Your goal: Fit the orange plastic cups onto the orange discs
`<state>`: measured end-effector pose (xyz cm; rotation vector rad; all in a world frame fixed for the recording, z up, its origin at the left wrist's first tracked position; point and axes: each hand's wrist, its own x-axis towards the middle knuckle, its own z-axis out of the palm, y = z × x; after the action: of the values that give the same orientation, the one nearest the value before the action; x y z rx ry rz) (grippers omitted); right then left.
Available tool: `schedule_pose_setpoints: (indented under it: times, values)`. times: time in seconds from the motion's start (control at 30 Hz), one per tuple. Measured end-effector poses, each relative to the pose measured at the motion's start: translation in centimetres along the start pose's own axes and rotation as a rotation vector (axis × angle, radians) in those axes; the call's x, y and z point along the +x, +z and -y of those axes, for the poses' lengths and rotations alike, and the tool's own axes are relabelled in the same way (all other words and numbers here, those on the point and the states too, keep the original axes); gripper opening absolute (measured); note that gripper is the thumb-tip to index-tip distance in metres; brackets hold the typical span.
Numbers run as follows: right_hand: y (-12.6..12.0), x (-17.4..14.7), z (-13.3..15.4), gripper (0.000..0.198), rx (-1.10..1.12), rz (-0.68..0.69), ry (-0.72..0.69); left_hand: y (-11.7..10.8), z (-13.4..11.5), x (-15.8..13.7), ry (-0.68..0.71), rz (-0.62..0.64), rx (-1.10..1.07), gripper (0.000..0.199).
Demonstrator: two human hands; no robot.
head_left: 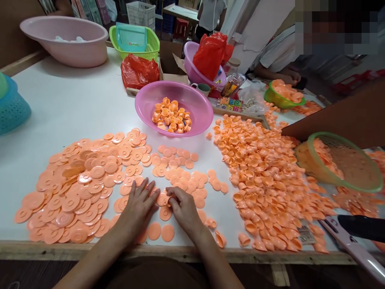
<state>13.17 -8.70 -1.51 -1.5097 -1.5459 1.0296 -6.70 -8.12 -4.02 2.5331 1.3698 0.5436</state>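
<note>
1. Near the front edge of the white worktop (75, 108), your left hand (138, 204) lies flat, fingers spread, on the orange plastic discs (168, 176) scattered there.
2. Your right hand (182, 206) sits just beside it, fingers curled together and pinched on one small orange disc (163, 199) between the two hands; how firmly it grips, you cannot tell.
3. To your left lies a wide heap of larger orange discs (81, 184), overlapping one another.
4. To your right spreads a big pile of orange cup-shaped caps (264, 176), reaching to the worktop's front edge.
5. Straight ahead stands a pink bowl (144, 105) holding a small mound of assembled orange pieces (171, 116).
6. Farther right, a green sieve basket (373, 186) lies tilted on the caps.
7. At the back sit a pale pink basin (64, 40), a green basket (152, 42), a red plastic bag (139, 71) and a purple bowl (192, 72) holding another red bag (210, 50).
8. Across the worktop, another person's hand (290, 75) rests near a green bowl (272, 98) of orange parts.
</note>
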Motion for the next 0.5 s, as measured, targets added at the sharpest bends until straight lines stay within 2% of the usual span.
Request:
schedule_pose_setpoints:
  times: [0.1,0.23,0.37,0.5]
  values:
    - [-1.4,-0.9,-0.6,0.03,-0.08,-0.012,0.02,-0.4,0.4,-0.3,-0.002,-0.059,-0.052,0.037]
    - [-2.5,-2.0,0.0,0.021,-0.095,-0.088,0.106,-2.1,0.7,-1.0,0.04,-0.139,-0.113,0.027]
    - [-1.2,-2.1,1.0,0.012,-0.119,-0.005,0.157,-1.9,-1.2,-1.2,0.063,-0.003,-0.208,0.014]
    - [0.8,-2.3,0.8,0.013,-0.041,0.008,0.286,0.2,-2.8,-1.3,-0.07,0.096,-0.248,0.019]
